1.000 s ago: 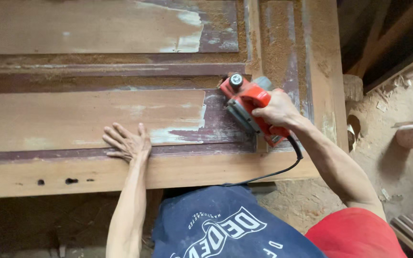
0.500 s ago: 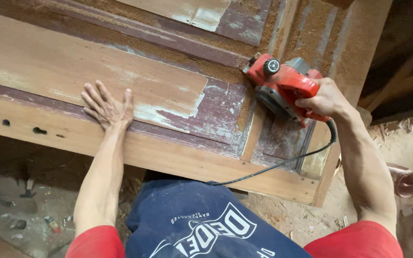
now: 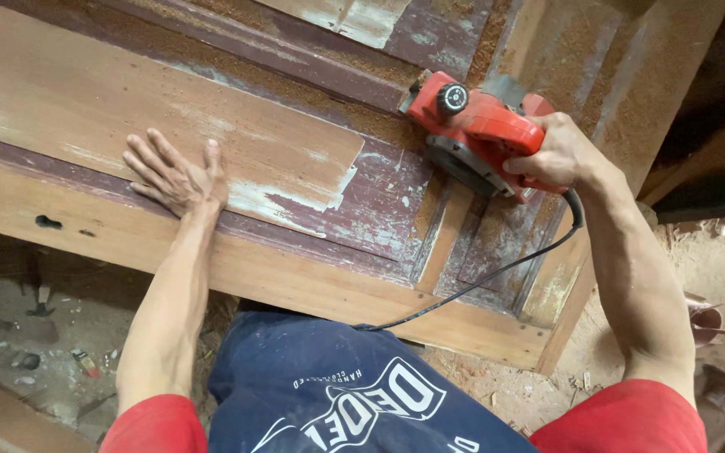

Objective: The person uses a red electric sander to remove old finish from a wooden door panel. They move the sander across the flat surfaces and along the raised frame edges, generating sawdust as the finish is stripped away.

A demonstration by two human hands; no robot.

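Free room and obstacles on the wooden door panel [image 3: 86, 92]. Upper left and centre left of the frame: the broad sanded board lies bare, open to a passing hand as far as the left hand [image 3: 179, 176], which rests flat, fingers spread, near the lower moulding. Upper right of centre: the red electric planer [image 3: 476, 138], enclosed by the right hand [image 3: 557, 155], occupies the vertical rail. Its black cord [image 3: 480, 281] trails down toward lower centre, crossing the bottom rail. Raised mouldings border each recess. Between the two hands, the peeling maroon strip stands unoccupied. Lower left: the floor [image 3: 18, 335] holds scattered debris, indistinct in shadow, possibly small tools.
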